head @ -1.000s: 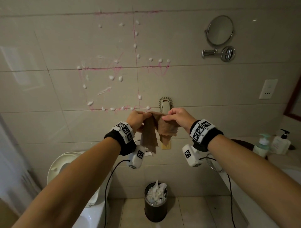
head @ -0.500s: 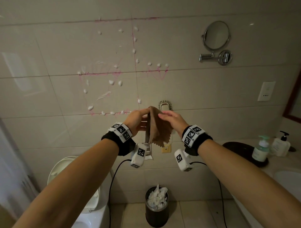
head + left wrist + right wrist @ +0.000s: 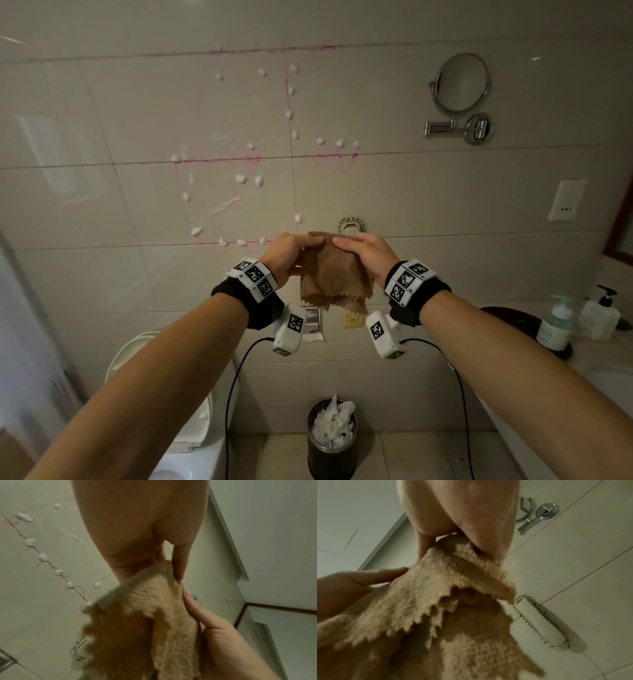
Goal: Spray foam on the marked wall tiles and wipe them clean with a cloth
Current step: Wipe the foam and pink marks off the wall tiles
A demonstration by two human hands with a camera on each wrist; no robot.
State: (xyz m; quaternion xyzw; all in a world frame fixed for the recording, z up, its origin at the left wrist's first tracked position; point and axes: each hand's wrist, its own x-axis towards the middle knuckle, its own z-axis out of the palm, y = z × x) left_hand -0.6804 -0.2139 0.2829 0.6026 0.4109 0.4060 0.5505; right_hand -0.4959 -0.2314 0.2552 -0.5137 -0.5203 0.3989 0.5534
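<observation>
White foam dabs (image 3: pixel 240 178) dot the pink-marked wall tiles (image 3: pixel 219 192) at upper left. Below them, the left hand (image 3: pixel 286 255) pinches the folded brown cloth (image 3: pixel 334 274) at its top edge; the right hand (image 3: pixel 368 255) grips the opposite side, the cloth hanging between them.

White foam dabs (image 3: pixel 240 178) dot the tiled wall (image 3: pixel 411 192).
</observation>
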